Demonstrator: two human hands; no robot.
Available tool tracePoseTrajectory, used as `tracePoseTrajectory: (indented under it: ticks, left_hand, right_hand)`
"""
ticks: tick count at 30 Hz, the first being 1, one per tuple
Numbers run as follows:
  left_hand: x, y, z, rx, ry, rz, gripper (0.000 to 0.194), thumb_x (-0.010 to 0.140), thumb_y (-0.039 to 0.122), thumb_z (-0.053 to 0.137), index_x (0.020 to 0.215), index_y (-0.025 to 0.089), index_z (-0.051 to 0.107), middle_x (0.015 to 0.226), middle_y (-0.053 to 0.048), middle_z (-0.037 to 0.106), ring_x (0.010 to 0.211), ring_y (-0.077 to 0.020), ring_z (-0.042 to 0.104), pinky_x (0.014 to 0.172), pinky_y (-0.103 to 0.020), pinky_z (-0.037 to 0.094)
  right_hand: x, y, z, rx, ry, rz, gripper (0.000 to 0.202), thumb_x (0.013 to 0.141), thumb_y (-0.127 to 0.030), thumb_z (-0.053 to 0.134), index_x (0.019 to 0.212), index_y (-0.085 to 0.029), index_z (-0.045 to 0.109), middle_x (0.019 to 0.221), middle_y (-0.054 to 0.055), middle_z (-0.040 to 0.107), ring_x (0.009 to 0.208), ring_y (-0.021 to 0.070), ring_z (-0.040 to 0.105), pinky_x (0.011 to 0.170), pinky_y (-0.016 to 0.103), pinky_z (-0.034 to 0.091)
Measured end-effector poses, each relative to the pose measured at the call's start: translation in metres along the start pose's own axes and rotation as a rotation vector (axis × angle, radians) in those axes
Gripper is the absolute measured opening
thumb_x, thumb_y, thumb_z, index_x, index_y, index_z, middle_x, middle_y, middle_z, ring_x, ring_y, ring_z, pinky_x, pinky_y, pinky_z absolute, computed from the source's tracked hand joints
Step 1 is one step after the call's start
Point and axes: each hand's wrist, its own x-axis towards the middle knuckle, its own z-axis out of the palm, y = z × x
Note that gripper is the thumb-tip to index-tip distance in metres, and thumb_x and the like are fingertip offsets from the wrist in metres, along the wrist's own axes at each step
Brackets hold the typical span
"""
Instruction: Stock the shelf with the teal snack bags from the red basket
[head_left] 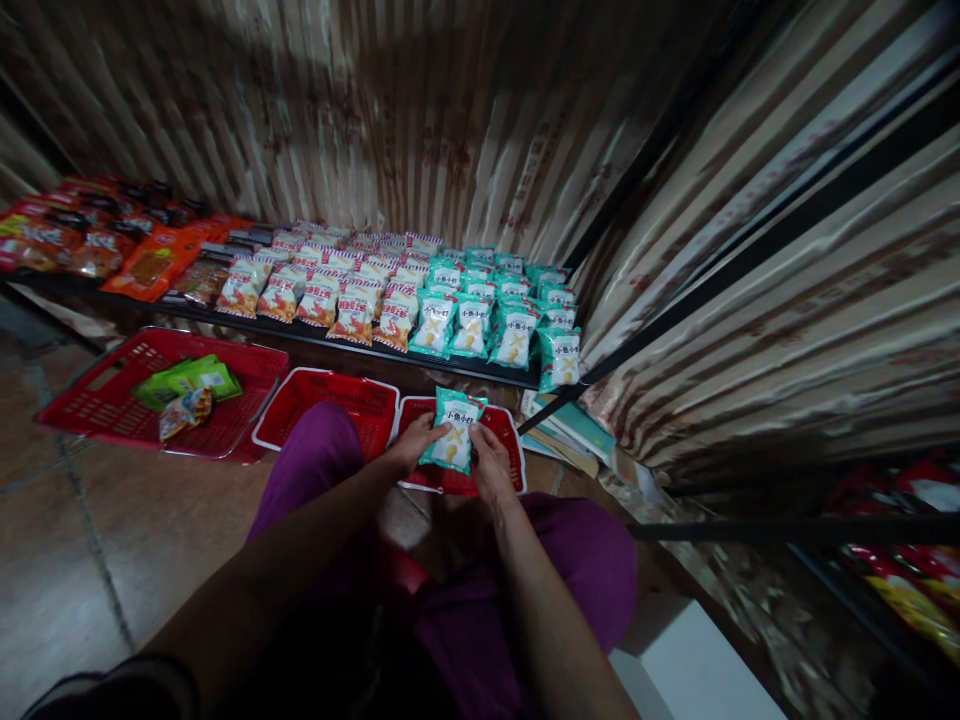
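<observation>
A teal and white snack bag (454,430) is held upright between my two hands, over the right red basket (511,455). My left hand (420,440) pinches its left edge. At its right edge, the fingers of my right hand (489,458) are closed on the same bag. Just beyond, on a low black shelf (480,371), stand rows of matching teal bags (517,332). Left of these are white and orange bags (355,308), then orange packets (154,262) and dark red packs (101,250).
Another red basket (360,398) adjoins on the left; a larger one (255,372) holds green packets (187,380) and a colourful bag (184,414). Books (574,425) lie under the shelf's right end. A white box (705,665) is at lower right, near a black frame bar (720,530).
</observation>
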Motion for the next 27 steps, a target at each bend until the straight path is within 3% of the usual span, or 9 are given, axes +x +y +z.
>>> tracePoseTrajectory:
  ticks: [8, 15, 21, 27]
  left_hand:
    - [-0.0005, 0.0055, 0.0043, 0.032, 0.044, 0.103, 0.042, 0.065, 0.035, 0.079, 0.098, 0.015, 0.062, 0.089, -0.008, 0.072, 0.078, -0.0193, 0.069, 0.071, -0.029, 0.054]
    - [-0.0025, 0.0051, 0.0003, 0.066, 0.036, 0.091, 0.044, 0.062, 0.035, 0.08, 0.098, 0.015, 0.063, 0.09, -0.007, 0.072, 0.079, -0.0194, 0.068, 0.07, -0.028, 0.053]
    - [-0.0031, 0.0019, -0.0043, 0.1, 0.018, 0.051, 0.044, 0.057, 0.032, 0.083, 0.093, 0.015, 0.065, 0.087, -0.007, 0.072, 0.073, -0.0183, 0.067, 0.066, -0.028, 0.052]
    - [-0.0027, 0.0047, 0.0026, 0.103, 0.014, 0.073, 0.042, 0.059, 0.035, 0.082, 0.091, 0.014, 0.066, 0.086, -0.007, 0.071, 0.072, -0.0176, 0.066, 0.066, -0.027, 0.051]
  right_hand:
    - [-0.0027, -0.0005, 0.0012, -0.008, -0.016, 0.005, 0.043, 0.052, -0.04, 0.083, 0.088, -0.019, 0.069, 0.078, 0.001, 0.074, 0.069, 0.0176, 0.067, 0.066, 0.03, 0.056]
    - [-0.0039, -0.0054, 0.0032, 0.016, -0.005, -0.006, 0.041, 0.061, -0.046, 0.077, 0.092, -0.021, 0.069, 0.088, 0.002, 0.074, 0.078, 0.0182, 0.067, 0.07, 0.03, 0.054]
    - [0.0001, -0.0046, 0.0025, 0.044, 0.048, -0.011, 0.035, 0.058, -0.042, 0.08, 0.083, -0.02, 0.069, 0.076, 0.0, 0.074, 0.069, 0.016, 0.066, 0.066, 0.028, 0.052]
    - [0.0038, -0.0041, 0.0004, 0.063, 0.114, -0.007, 0.034, 0.054, -0.039, 0.081, 0.08, -0.02, 0.067, 0.07, -0.002, 0.072, 0.062, 0.0136, 0.064, 0.06, 0.026, 0.051]
